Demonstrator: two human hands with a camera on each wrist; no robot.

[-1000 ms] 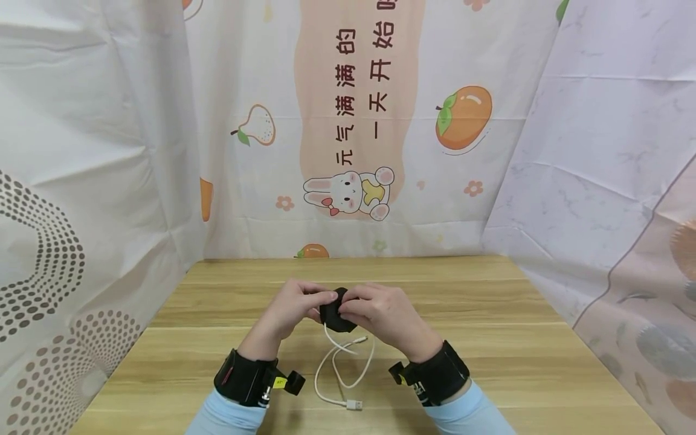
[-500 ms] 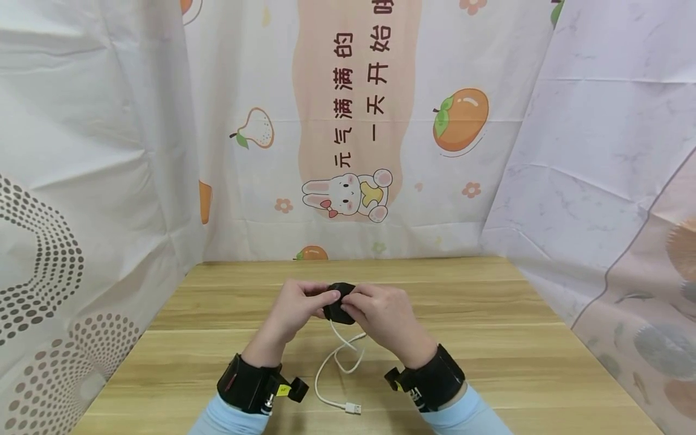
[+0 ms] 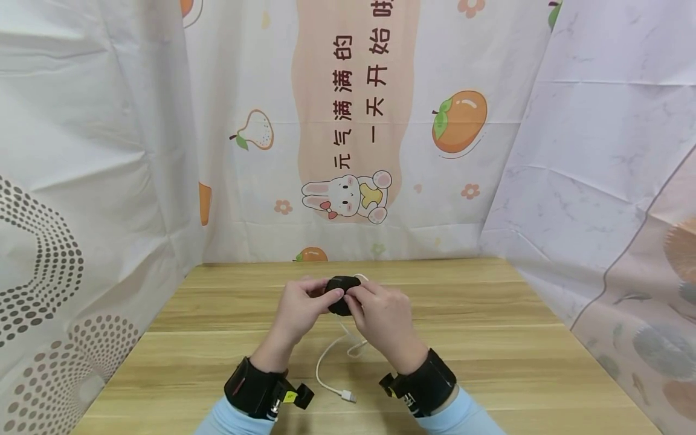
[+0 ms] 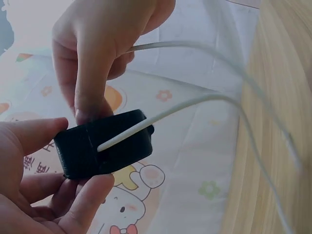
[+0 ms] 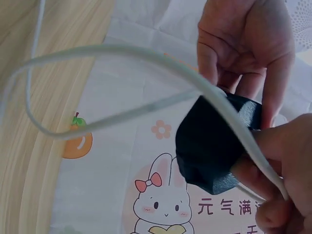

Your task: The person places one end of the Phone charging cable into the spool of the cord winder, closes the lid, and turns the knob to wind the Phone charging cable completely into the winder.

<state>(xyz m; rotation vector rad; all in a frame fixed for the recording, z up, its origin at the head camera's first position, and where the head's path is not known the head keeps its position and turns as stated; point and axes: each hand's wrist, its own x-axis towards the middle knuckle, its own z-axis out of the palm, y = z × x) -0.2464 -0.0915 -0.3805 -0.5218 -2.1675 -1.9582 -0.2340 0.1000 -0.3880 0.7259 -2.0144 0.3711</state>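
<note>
Cloths point(image 3: 353, 139) wall tbl point(image 3: 217, 338) on 3 sides, prob booth.

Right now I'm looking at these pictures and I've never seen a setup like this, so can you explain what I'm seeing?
There's no machine at work here, only a person's left hand and right hand, both bare. The widest picture looks forward and down from the person's head; the other two come from wrist cameras, one on each arm, so they show the work close up. The left hand grips a small black object. The right hand touches it too, and holds part of a white cable, which also comes out of the object. More cable trails over the wooden table, ending in a plug; I can't tell whether that plug touches the table.
</note>
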